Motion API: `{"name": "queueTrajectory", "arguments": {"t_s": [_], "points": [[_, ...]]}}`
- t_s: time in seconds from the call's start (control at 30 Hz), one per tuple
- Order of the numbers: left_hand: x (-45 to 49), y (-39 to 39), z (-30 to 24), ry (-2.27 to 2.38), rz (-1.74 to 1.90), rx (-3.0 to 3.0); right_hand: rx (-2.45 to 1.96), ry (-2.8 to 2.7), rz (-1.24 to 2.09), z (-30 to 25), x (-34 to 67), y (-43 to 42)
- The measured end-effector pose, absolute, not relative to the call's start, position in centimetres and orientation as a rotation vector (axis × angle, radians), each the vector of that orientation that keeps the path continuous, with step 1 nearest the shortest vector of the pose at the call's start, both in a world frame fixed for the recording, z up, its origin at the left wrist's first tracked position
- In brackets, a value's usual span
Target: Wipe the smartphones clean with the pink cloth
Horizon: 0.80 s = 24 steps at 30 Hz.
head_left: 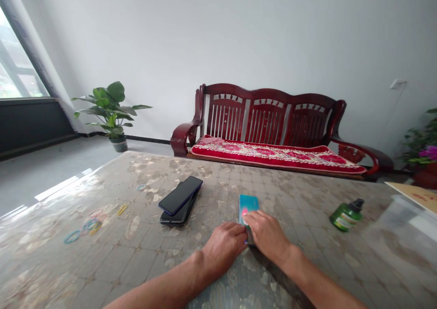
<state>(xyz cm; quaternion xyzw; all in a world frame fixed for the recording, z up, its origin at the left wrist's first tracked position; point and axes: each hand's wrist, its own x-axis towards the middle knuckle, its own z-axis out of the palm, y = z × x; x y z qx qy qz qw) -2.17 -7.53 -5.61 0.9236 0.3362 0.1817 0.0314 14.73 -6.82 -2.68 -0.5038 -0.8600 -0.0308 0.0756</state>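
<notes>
A phone (251,203) with a lit blue screen and a pink spot is in front of me, low over or on the table; I cannot tell which. My left hand (226,246) is closed at its near left edge, fingers curled against it. My right hand (268,234) grips it from the right, with the thumb over the lower screen. Its near end is mostly hidden by my hands. To the left, a dark phone (180,194) lies aslant on top of another black phone (174,219).
Several coloured rubber bands (91,225) lie at the left of the patterned tabletop (136,268). On the right are a green pump bottle (346,215) and a clear plastic box (399,227). Behind the table stands a wooden bench (266,122), with a potted plant (114,108) at left.
</notes>
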Motion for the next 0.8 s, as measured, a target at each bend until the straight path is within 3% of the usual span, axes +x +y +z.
{"name": "queueTrajectory", "arguments": {"t_s": [0.27,0.57,0.8], "points": [[-2.5,-7.3,-6.3,0.931,0.589,2.92,-1.69,-2.53,-0.125,-2.2,13.0,-1.6],[-2.2,-6.9,-7.1,0.96,0.599,2.903,-1.427,-2.579,0.022,-2.3,14.7,-6.1],[-2.4,-6.8,-6.9,0.951,0.592,2.867,-1.595,-2.511,-0.119,-2.3,14.3,-3.2]]}}
